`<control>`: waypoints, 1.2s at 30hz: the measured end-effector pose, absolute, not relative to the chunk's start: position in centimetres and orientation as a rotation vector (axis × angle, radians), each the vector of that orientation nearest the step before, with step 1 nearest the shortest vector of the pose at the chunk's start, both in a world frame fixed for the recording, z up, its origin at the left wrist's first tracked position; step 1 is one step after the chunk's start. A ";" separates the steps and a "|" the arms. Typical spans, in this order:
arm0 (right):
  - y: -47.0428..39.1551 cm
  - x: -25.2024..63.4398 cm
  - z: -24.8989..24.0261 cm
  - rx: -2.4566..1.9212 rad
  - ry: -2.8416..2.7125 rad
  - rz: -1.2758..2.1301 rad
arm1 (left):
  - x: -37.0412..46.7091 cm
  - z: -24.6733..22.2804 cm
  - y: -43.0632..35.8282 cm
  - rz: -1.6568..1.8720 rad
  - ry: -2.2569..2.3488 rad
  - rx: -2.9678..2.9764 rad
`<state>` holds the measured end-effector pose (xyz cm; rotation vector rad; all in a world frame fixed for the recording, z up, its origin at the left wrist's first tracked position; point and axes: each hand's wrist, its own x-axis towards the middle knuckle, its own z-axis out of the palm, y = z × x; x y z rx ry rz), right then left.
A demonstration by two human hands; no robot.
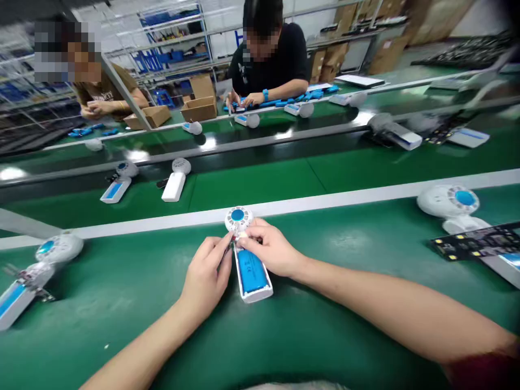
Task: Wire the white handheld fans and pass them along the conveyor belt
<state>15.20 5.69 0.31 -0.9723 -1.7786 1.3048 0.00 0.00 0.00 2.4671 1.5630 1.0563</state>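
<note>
A white handheld fan unit (257, 296) lies on the green work surface (325, 336), its round head pointing away from me and its open handle toward me. A blue battery (252, 270) sits inside the handle. My left hand (208, 273) pinches a thin dark piece at the joint between head and handle; what it is stays too small to tell. From the right, my right hand (273, 246) closes its fingers on the same joint, beside a small white part. The fingertips of both hands nearly meet there.
Similar fan units lie at the left (60, 249) and at the right (434, 201), the right one with a black circuit strip (479, 242). Beyond a white rail (284, 207), more units rest on a green belt. Two people work across from me, near cardboard boxes (199, 108).
</note>
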 end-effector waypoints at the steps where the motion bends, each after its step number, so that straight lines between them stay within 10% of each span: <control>1: 5.6 15.2 0.2 -0.968 -1.764 1.304 | 0.0 0.0 0.0 1.068 1.570 2.444; 14: 3.7 15.3 -0.3 -0.932 -1.884 0.966 | 0.7 -1.2 -0.9 0.932 1.509 2.911; 25: 20.0 13.7 2.4 -1.322 -1.929 0.575 | -14.7 3.2 14.9 1.117 2.267 1.550; 36: 12.6 16.9 -0.2 -1.157 -1.816 1.217 | -11.3 3.8 9.4 1.034 1.487 0.883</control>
